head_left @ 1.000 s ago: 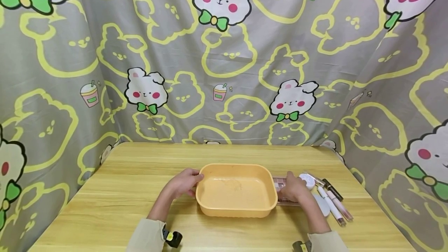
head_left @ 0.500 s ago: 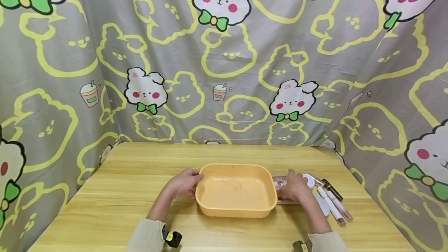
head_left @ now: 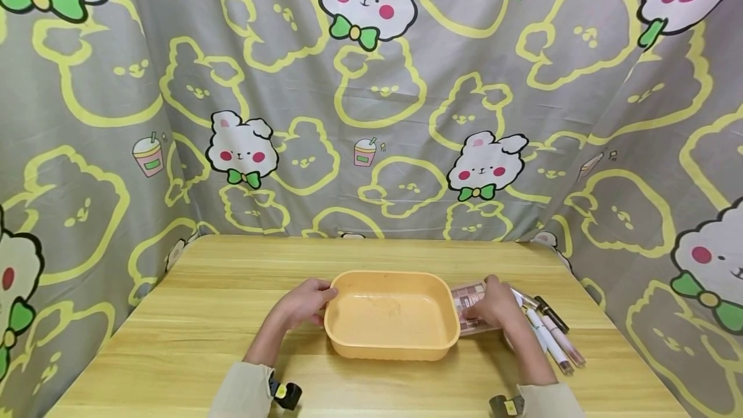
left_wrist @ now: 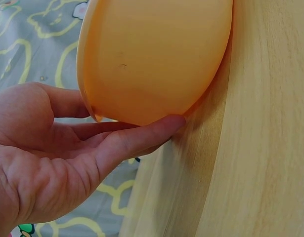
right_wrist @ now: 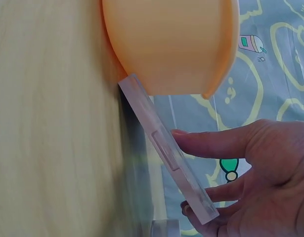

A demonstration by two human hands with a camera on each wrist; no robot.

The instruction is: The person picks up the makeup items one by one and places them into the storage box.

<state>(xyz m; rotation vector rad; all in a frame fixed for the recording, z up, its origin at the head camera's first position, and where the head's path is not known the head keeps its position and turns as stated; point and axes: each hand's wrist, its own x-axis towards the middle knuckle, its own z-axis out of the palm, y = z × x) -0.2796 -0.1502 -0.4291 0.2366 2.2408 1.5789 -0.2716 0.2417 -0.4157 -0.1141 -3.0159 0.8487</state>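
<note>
A yellow-orange plastic basin [head_left: 391, 353] stands in the middle of the table with nothing in it. My left hand [head_left: 304, 303] holds its left end, the thumb at the rim and the fingers [left_wrist: 142, 138] against the outer wall. On the other side, my right hand [head_left: 504, 307] grips an eyeshadow palette [head_left: 462, 297] by its right part, thumb on the upper face and fingers beneath. In the right wrist view the palette [right_wrist: 166, 153] is tilted; its far end is low beside the basin's wall and its near end is raised off the table.
Right of my right hand lie several slim cosmetic tubes: a dark one [head_left: 551, 313], a white one [head_left: 550, 344] and a pink one [head_left: 564, 340]. Round pale items are mostly hidden behind that hand. A patterned curtain [head_left: 371, 115] surrounds the wooden table [head_left: 232, 276].
My right hand has raised the palette's right side, tilting it, and shifted slightly right and back. More of the palette's face shows. The basin and my left hand have stayed in place.
</note>
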